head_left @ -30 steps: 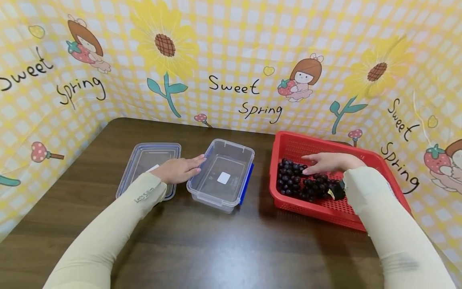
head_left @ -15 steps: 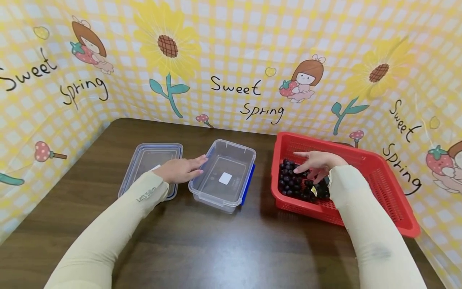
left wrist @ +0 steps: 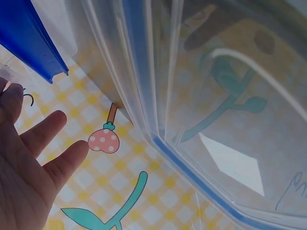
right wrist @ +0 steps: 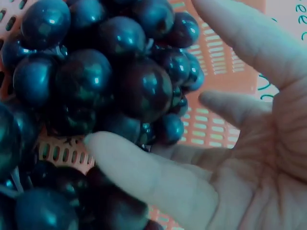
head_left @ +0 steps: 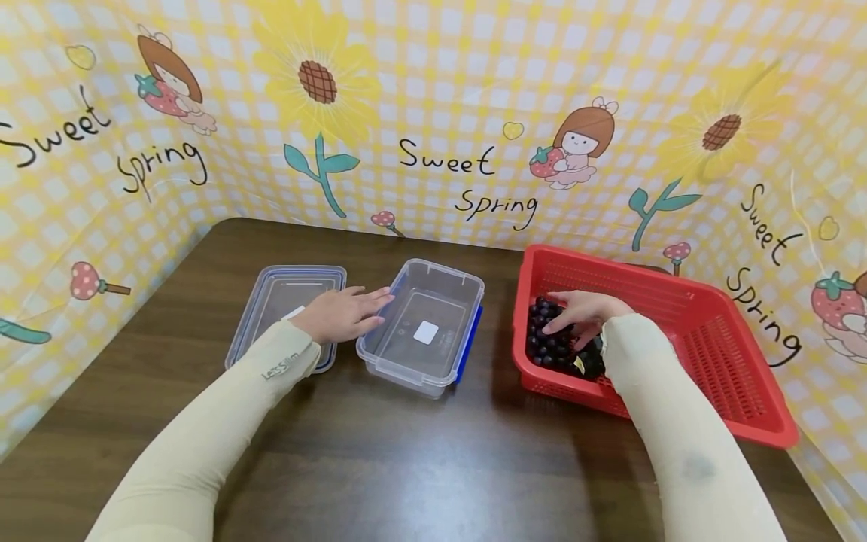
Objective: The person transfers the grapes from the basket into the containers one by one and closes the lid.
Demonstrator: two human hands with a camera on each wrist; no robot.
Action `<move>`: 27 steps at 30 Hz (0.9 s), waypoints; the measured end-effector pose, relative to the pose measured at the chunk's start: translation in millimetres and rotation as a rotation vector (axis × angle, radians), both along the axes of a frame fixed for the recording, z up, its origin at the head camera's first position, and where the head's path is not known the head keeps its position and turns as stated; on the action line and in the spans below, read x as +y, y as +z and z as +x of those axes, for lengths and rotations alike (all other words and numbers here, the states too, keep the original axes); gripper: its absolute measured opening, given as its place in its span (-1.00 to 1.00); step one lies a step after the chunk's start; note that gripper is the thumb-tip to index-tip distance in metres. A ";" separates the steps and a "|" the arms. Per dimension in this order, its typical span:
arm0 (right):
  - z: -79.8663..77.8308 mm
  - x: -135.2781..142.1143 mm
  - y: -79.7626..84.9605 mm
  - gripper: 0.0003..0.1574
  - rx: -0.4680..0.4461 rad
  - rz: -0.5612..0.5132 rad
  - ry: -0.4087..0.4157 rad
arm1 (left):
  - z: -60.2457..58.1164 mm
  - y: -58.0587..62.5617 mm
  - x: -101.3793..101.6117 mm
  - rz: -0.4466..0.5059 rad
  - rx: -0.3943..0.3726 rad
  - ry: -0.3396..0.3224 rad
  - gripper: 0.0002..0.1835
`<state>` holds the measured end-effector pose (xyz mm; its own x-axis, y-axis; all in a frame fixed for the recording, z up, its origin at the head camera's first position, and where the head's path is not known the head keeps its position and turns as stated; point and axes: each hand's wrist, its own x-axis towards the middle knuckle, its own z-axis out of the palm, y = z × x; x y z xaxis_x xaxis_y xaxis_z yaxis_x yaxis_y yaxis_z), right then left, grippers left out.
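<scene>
My left hand (head_left: 342, 312) lies with its fingers straight, fingertips right at the left rim of a clear plastic box (head_left: 401, 375). In the left wrist view, that hand (left wrist: 24, 167) has its fingers apart. My right hand (head_left: 588, 310) reaches into a red plastic basket (head_left: 711, 331), low over dark grapes (head_left: 545, 342) at its left end. The right wrist view has the thumb tip of this hand (right wrist: 240, 167) at the bunch of grapes (right wrist: 86, 76), with the other fingers spread along its far side and a gap between palm and fruit.
Left of the box, partly under my left forearm, lies a clear lid (head_left: 298, 282) with a blue seal. A blue clip (head_left: 469, 345) hangs from the box's right side. Patterned cloth (head_left: 440, 98) walls the brown table (head_left: 379, 474) at back and sides.
My right hand has moved left and lower over the grapes, its fingers now closer around the bunch. My left hand stays at the box's rim.
</scene>
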<state>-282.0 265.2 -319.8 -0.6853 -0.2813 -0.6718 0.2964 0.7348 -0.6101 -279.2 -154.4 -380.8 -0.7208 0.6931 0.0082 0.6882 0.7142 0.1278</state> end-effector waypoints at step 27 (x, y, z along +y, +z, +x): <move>-11.6 -7.5 -36.1 0.36 0.025 0.032 0.065 | 4.2 4.0 1.6 0.020 -0.001 -0.004 -0.45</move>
<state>-293.6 257.8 -356.0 -0.6832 -0.3041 -0.6638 0.2326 0.7711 -0.5927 -275.0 -152.8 -376.8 -0.7180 0.6957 0.0220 0.6910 0.7087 0.1427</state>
